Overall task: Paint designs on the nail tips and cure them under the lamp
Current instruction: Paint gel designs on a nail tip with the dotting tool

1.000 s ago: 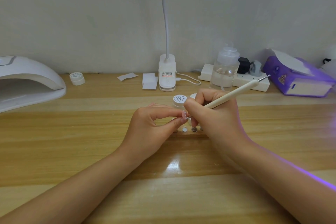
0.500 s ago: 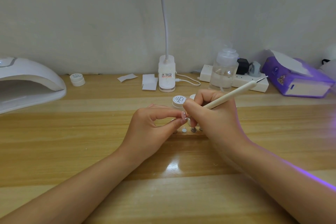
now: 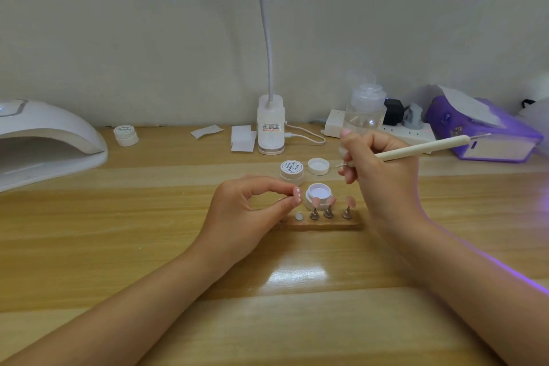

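**A:** What is your left hand (image 3: 252, 211) doing at the desk (image 3: 148, 246)?

**B:** Your thumb and forefinger pinch a pink nail tip (image 3: 297, 197) with white dots on it. The tip sits at your fingertips, raised just above the left end of the wooden holder (image 3: 323, 224), whose near edge lies below your fingers.

**A:** And your right hand (image 3: 380, 175)?

**B:** Your fingers are curled round a cream dotting pen (image 3: 421, 149). Its handle runs up and right from your knuckles; its thin metal point pokes out left of your fingers, close to the loose white lid (image 3: 318, 166).

**A:** What lies between your two hands?

**B:** An open jar (image 3: 319, 194) of pale gel stands just right of the pinched tip. In front of it three more pink nail tips (image 3: 328, 202) stand on metal pegs in the holder, and a bare white peg top (image 3: 299, 217) sits right under your left fingertips. A closed labelled jar (image 3: 292, 171) stands just beyond your left forefinger.

**A:** Where is the curing lamp (image 3: 44, 142)?

**B:** Well off to the left of your left hand, its mouth facing the desk's middle. A small stacked jar (image 3: 126, 135) sits beside it.

**A:** And behind your fingers?

**B:** A white clip lamp (image 3: 271, 128) with its cord, paper slips (image 3: 243, 138), a clear pump bottle (image 3: 365, 110), a power strip (image 3: 410, 134) and a purple tissue box (image 3: 487, 134) line the wall.
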`<action>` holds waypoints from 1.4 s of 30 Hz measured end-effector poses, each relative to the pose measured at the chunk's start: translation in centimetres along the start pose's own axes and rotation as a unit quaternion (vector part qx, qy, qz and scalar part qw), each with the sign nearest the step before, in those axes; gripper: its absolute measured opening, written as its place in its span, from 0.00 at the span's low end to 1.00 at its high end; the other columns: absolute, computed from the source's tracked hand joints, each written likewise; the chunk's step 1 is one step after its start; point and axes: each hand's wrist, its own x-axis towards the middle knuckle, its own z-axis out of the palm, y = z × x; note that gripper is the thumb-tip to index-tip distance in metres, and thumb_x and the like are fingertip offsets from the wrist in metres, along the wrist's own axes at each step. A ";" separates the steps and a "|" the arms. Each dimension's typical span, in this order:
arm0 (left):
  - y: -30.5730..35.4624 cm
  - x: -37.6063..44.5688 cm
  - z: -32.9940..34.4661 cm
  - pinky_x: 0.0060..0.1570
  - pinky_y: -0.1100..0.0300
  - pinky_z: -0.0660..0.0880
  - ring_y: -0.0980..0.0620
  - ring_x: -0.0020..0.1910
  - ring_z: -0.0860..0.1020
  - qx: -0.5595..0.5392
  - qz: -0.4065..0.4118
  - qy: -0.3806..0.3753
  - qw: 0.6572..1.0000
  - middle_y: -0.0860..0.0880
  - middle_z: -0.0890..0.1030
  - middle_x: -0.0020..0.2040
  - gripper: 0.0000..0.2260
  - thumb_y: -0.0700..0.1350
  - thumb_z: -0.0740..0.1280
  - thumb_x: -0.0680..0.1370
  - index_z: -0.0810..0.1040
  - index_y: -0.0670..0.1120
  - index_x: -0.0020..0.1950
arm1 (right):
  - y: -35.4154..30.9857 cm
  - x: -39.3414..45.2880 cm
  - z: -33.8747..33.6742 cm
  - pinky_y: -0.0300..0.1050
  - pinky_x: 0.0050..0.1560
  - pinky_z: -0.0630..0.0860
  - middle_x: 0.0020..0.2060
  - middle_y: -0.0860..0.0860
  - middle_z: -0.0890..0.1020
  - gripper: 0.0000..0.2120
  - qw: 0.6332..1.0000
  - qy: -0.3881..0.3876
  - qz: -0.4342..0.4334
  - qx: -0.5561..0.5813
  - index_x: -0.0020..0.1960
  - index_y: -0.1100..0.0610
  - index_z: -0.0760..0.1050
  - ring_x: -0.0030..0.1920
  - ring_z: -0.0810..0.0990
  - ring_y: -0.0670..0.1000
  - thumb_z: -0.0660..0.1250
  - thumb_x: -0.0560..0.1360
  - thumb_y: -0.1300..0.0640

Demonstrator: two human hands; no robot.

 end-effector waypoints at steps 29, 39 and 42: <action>-0.6 0.6 0.7 0.44 0.79 0.66 0.66 0.43 0.77 0.041 -0.015 -0.091 0.995 0.61 0.82 0.36 0.16 0.39 0.74 0.68 0.76 0.56 0.49 | 1.8 0.8 -1.0 0.31 0.26 0.69 0.16 0.46 0.69 0.17 0.999 0.032 0.005 -0.018 0.32 0.70 0.71 0.19 0.67 0.41 0.65 0.75 0.60; -0.5 0.5 0.7 0.44 0.78 0.67 0.66 0.42 0.77 0.075 0.017 -0.096 0.992 0.62 0.82 0.37 0.17 0.39 0.74 0.68 0.75 0.58 0.47 | 2.1 0.1 -1.3 0.38 0.19 0.66 0.17 0.47 0.70 0.18 0.999 -0.004 0.028 -0.021 0.32 0.69 0.69 0.17 0.68 0.43 0.66 0.75 0.58; -0.7 0.5 0.7 0.42 0.76 0.68 0.65 0.41 0.77 0.075 0.021 -0.098 0.992 0.60 0.82 0.38 0.16 0.38 0.73 0.69 0.76 0.58 0.47 | 2.3 0.0 -1.3 0.39 0.19 0.67 0.17 0.47 0.70 0.18 0.999 -0.006 0.025 -0.031 0.33 0.70 0.69 0.17 0.68 0.43 0.65 0.75 0.58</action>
